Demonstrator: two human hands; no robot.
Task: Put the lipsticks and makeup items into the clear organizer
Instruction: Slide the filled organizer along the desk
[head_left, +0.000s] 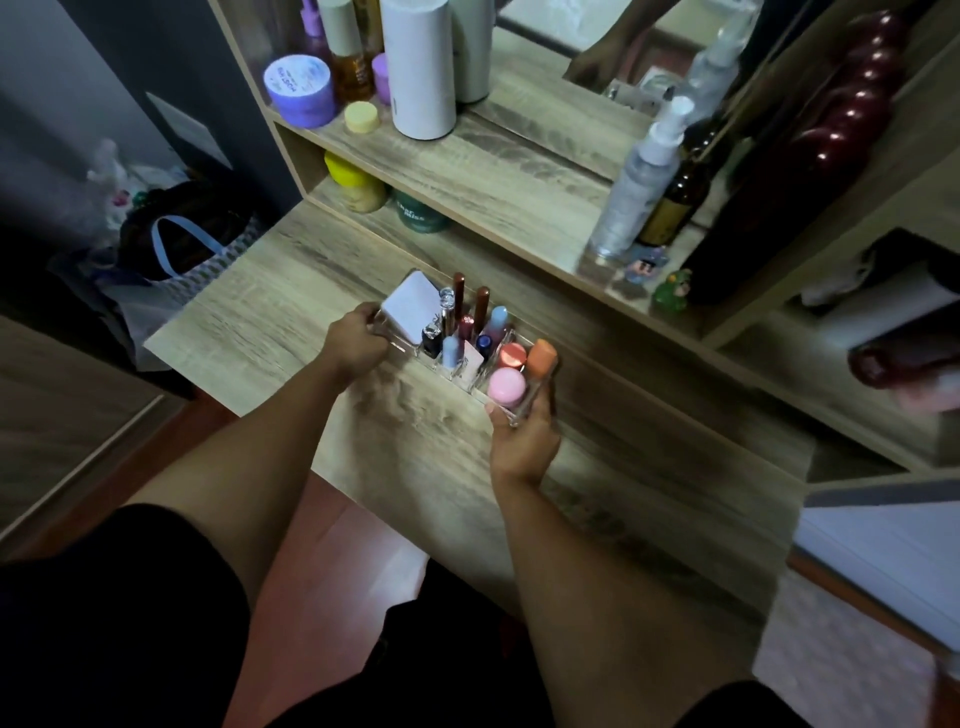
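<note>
The clear organizer is honestly hard to see — its walls nearly vanish against the wooden desk, so which slot holds what is a guess. Its near corner is hidden under the right hand, and the far end sits behind the left hand. Both hands are closed on it, one at each end, so it sits right between them on the desk. Inside: a white compact by the left hand, upright lipsticks in the middle, and a pink cap plus an orange cap by the right.
</note>
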